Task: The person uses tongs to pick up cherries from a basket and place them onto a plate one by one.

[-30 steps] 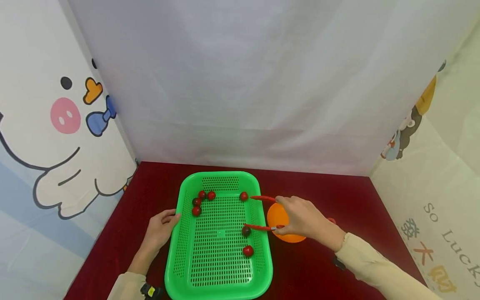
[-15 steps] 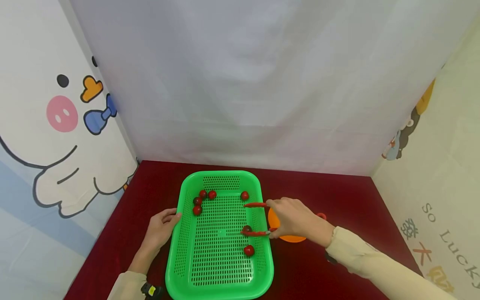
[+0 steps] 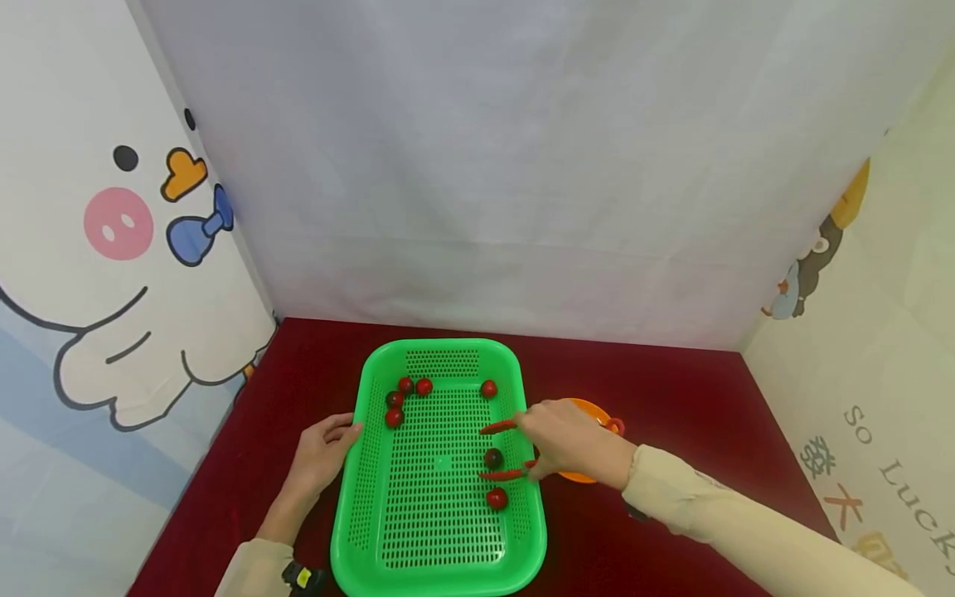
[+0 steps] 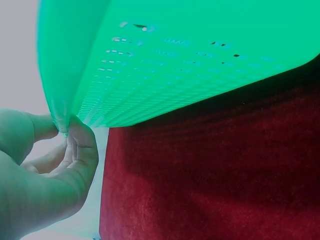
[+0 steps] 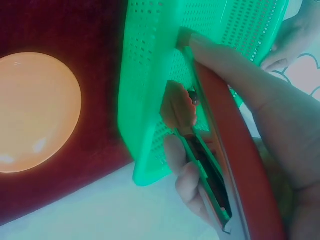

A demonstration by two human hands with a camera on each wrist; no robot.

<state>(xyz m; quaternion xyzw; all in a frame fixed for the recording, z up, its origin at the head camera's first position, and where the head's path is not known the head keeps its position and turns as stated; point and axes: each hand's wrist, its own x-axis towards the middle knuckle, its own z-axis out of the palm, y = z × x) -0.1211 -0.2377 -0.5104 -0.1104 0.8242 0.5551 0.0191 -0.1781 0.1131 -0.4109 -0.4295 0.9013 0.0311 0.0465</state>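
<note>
Left hand (image 3: 321, 456) pinches green perforated plastic basket (image 3: 440, 518), right hand (image 3: 567, 435) grips spread red tongs (image 5: 235, 135): squeeze gently, centred on small dark-red round fruit (image 3: 493, 458).

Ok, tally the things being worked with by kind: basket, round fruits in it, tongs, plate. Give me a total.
Green basket: 1
Round fruits: 7
Red tongs: 1
Orange plate: 1
Total: 10
</note>
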